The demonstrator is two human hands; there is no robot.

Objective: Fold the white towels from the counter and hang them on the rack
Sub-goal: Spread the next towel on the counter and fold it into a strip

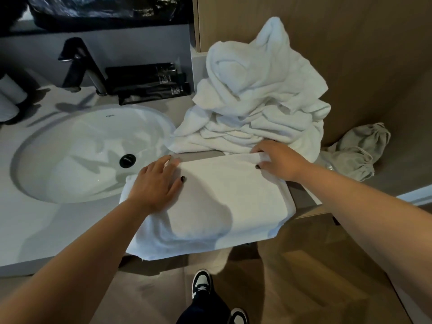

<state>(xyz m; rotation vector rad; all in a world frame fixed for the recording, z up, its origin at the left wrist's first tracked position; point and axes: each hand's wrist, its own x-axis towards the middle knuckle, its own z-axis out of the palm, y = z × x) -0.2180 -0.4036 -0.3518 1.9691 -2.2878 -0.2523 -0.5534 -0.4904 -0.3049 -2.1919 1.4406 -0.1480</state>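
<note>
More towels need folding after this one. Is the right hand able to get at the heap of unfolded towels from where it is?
Probably yes: the right hand pinches the folded towel just before the heap, nothing between.

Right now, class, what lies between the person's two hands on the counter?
In the head view, only the flat folded towel spans between the left hand and right hand; nothing else lies there.

We see two bare arms with no sleeves. The left hand (156,183) and right hand (279,160) have dark nail polish. We see dark trousers (203,309) and black-and-white sneakers (201,282).
</note>
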